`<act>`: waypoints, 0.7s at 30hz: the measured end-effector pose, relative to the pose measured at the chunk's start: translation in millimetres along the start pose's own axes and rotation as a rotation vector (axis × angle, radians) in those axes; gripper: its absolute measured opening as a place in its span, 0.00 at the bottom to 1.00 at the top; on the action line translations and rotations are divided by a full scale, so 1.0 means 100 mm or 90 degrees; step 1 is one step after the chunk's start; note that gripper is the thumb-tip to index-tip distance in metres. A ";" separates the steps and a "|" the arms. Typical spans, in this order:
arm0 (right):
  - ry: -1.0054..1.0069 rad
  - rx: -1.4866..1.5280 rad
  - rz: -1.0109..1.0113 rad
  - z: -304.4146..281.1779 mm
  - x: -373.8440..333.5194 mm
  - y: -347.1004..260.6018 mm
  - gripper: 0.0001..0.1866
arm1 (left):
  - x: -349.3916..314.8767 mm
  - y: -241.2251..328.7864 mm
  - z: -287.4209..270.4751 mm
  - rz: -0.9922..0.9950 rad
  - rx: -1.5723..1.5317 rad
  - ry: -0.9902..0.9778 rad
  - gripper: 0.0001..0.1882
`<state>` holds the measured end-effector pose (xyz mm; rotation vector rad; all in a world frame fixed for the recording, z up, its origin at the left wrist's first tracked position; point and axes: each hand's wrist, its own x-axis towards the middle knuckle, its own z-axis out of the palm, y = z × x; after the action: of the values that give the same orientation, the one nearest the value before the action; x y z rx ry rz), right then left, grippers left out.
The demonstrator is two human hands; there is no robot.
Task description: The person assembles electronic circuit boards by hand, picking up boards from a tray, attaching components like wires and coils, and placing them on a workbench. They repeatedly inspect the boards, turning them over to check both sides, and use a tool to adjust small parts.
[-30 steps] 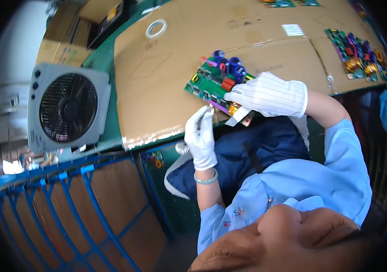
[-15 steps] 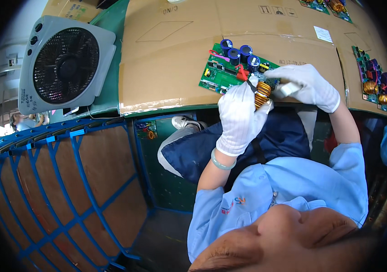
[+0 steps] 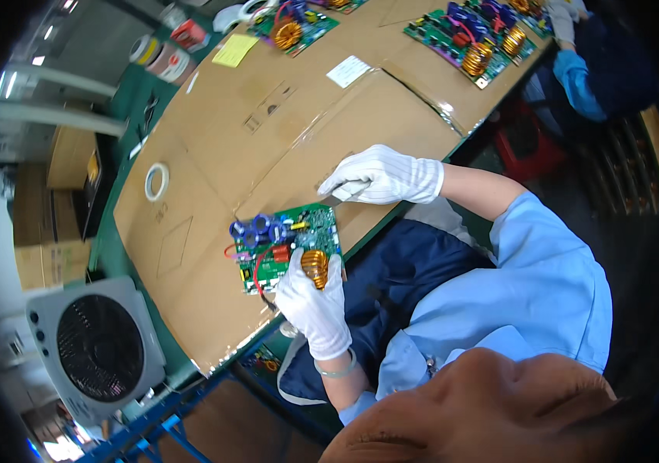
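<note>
We are gripping the green circuit board (image 3: 287, 245) at its 5 o'clock corner with our left hand (image 3: 315, 305), gloved fingers (image 3: 298, 287) closed around the copper coil (image 3: 315, 267). The board is lying on the cardboard-covered counter (image 3: 213, 154) near its front edge. Our right hand (image 3: 382, 176), at 2 o'clock of the board, is pressing flat, fingers curled over something white; its grip we cannot tell. Risk: the board sliding off the edge, or glove pressure stressing the coil.

Bright even light, fisheye-warped dark rim.
</note>
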<state>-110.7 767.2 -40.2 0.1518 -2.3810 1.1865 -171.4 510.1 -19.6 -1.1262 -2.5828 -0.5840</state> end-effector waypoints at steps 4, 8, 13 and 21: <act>0.155 -0.037 0.162 -0.61 -0.38 -0.02 0.14 | -0.01 -0.05 0.04 0.006 -0.021 -0.010 0.30; 0.637 -0.147 0.225 -1.37 -0.96 0.53 0.14 | 0.08 -0.08 -0.09 -0.021 -0.090 -0.028 0.27; 0.460 -0.494 0.377 -1.89 -1.14 0.85 0.39 | 0.46 -0.01 -0.30 0.022 -0.198 -0.111 0.27; 0.311 -0.529 0.454 -2.00 -1.12 0.68 0.37 | 0.49 -0.02 0.01 0.092 -0.165 -0.175 0.30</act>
<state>40.0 952.5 -38.2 -1.1783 -2.2902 0.2955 -205.9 540.7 -1.9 -1.5618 -2.6743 -0.7978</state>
